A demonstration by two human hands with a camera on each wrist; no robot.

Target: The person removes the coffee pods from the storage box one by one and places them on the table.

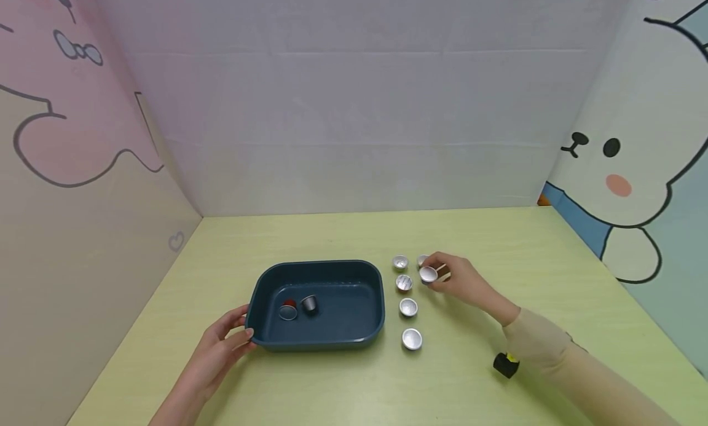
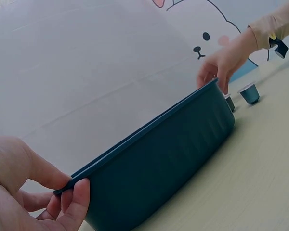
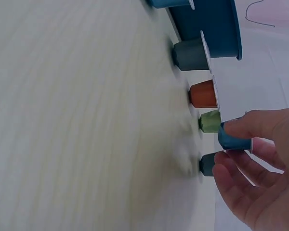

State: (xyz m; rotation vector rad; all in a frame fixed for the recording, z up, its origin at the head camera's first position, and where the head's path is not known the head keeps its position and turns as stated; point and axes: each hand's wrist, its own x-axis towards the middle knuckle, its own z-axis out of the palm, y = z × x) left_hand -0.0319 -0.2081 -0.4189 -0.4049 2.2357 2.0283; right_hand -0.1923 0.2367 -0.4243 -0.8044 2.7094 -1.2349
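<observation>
My left hand (image 1: pixel 221 340) pinches the left rim of a dark blue rectangular tub (image 1: pixel 315 346), thumb on top and fingers beneath. Two coffee capsules lie inside it: a silvery one (image 1: pixel 310 303) and a red one (image 1: pixel 289 303) with a round lid beside or on it; I cannot tell which. Right of the tub, my right hand (image 1: pixel 456 281) holds a blue coffee capsule (image 3: pixel 235 139) between thumb and fingers, silver lid up in the head view. Close behind that hand stands a dark teal capsule (image 3: pixel 207 164), partly hidden by the fingers.
Several capsules stand lid-up in a column right of the tub, among them a green one (image 3: pixel 210 121), an orange one (image 3: pixel 203 94) and a grey-green one (image 3: pixel 189 54). A black object (image 1: pixel 506 365) hangs by the right sleeve. Printed cloth walls (image 1: pixel 354 137) bound the table (image 1: pixel 310 395).
</observation>
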